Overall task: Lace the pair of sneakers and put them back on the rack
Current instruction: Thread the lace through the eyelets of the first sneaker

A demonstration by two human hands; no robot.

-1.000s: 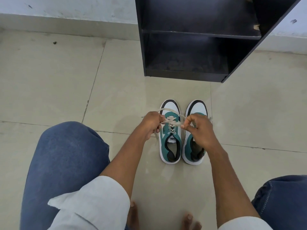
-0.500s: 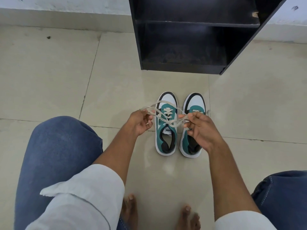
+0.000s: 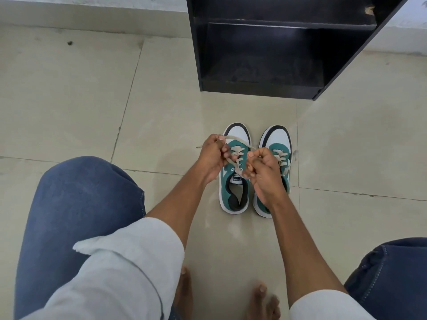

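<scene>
Both hands are pinched shut on the flat beige lace of the left sneaker: left hand grips 1 end, right hand the other. The loop could slip loose if either pinch relaxes, or the light shoe could drag on the glossy tile floor. The right sneaker sits just beside it (teal suede-looking panels, smooth white toes), with the black boxy rack beyond.

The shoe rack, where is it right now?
In the head view the black rack stands on the floor at the top, against the wall, just beyond the toes of the two sneakers.
</scene>
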